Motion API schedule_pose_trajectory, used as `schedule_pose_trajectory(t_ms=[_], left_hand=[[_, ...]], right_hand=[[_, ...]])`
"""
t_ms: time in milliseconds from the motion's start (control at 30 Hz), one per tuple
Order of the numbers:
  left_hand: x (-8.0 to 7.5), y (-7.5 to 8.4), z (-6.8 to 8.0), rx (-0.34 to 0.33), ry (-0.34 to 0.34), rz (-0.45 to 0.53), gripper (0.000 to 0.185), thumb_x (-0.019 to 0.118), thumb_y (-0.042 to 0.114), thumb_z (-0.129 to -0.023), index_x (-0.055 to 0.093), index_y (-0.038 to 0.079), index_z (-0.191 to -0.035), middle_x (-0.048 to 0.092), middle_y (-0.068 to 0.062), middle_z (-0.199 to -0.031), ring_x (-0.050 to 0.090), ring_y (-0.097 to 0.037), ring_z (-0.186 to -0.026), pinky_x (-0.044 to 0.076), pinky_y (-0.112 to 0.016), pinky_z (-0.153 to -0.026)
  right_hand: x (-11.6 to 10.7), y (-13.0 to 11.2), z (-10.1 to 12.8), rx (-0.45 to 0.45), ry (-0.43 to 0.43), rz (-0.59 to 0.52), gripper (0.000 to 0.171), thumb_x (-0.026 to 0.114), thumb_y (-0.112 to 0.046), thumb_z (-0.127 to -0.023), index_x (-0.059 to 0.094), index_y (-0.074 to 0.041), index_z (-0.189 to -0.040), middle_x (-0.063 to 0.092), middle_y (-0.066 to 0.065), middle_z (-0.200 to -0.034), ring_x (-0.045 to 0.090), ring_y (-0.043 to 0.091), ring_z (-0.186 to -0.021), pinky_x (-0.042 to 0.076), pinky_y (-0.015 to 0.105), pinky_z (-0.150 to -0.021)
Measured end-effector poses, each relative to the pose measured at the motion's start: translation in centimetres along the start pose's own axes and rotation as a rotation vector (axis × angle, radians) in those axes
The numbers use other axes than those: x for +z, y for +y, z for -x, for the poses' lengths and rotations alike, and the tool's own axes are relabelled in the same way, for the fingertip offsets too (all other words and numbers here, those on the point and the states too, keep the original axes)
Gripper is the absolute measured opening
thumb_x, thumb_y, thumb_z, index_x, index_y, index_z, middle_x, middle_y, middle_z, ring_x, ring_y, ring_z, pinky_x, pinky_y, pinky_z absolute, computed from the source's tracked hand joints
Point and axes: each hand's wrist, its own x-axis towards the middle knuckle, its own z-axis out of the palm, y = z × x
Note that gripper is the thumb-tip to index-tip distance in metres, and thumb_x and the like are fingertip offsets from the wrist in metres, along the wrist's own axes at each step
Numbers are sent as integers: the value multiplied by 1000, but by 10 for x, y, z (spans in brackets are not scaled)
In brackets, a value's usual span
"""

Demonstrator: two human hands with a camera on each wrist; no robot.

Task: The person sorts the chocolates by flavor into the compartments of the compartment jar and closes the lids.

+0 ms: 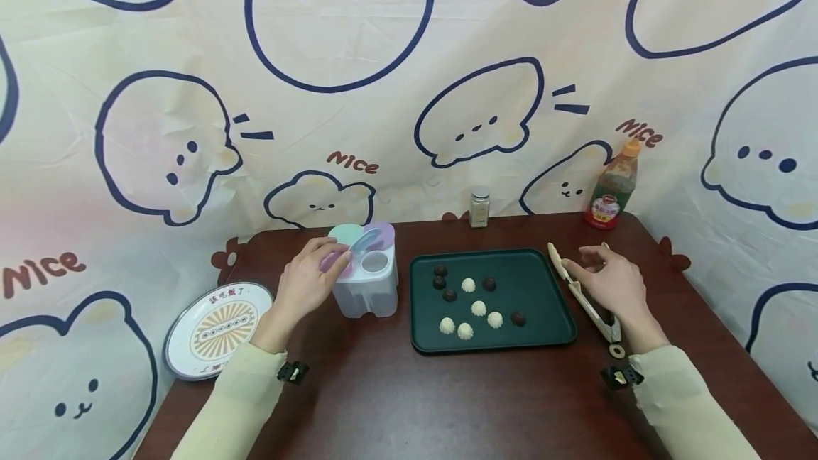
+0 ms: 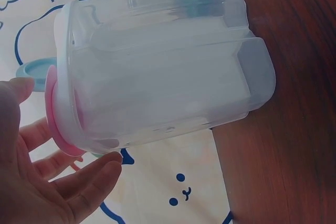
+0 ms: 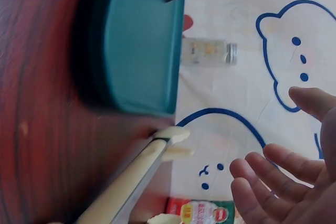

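Head view has my left hand (image 1: 307,279) up at the lidded container (image 1: 367,297), fingers loosely bent and not closed around anything, thumb right by the edge of the raised blue lid (image 1: 366,241). Left wrist view looks like the thumb is against that lid, with the other fingers beside the pink lid (image 2: 60,140). My right hand (image 1: 613,286) is released, fingers spread, hanging by the tongs (image 3: 123,182) and holding nothing. I reckon the step in hand is working the blue lid, opening or closing, can't say which. Next move probably calls for a light thumb and some bracing, cos the container looks like thin plastic and might slide

Container stands near the table's (image 1: 390,403) back edge, left of the tray (image 1: 524,282), a round hole (image 1: 375,261) showing beside the blue lid. Tongs lie along the tray's right edge. Five dark pieces (image 1: 488,285) and five white pieces (image 1: 478,309) sit on the tray. Further out: small jar (image 1: 479,209) at the table's back edge, sauce bottle (image 1: 613,194) at its back right corner, plate (image 1: 179,346) at the left edge
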Motion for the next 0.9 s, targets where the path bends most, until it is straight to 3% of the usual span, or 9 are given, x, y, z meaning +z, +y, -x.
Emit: schedule_pose_trajectory(t_ms=[167,300,500,767,900], left_hand=[[0,0,0,-3,1,0,55,45,61,-98,61,22,-134,46,-10,-152,49,-40,-134,40,-68,-106],[0,0,0,-4,1,-1,56,45,61,-98,61,22,-134,46,-10,-152,49,-40,-134,40,-68,-106],[0,0,-1,-11,-6,-3,59,43,65,-98,61,22,-135,45,-10,-153,48,-40,-136,38,-69,-107],[0,0,-1,-8,-7,0,58,43,64,-98,61,22,-134,46,-10,-152,48,-41,-136,37,-69,-107],[0,0,-1,-10,-7,1,58,44,63,-98,61,22,-135,45,-10,-153,47,-41,-136,37,-70,-107]], right_hand=[[0,12,-1,71,-41,60,78,54,-72,-88,60,-8,-132,68,23,-118,63,38,-99,49,39,-59],[0,19,-1,122,-82,80,85,53,-75,-87,55,-7,-137,61,27,-130,59,44,-105,50,48,-63],[0,29,3,163,-100,88,96,50,-80,-84,47,-7,-145,51,30,-140,55,49,-110,48,52,-64],[4,46,4,196,-112,93,102,53,-79,-84,37,-3,-151,51,29,-131,55,46,-106,46,58,-70],[5,52,5,214,-140,90,105,56,-76,-84,31,-1,-152,45,33,-135,51,50,-110,43,66,-77]])
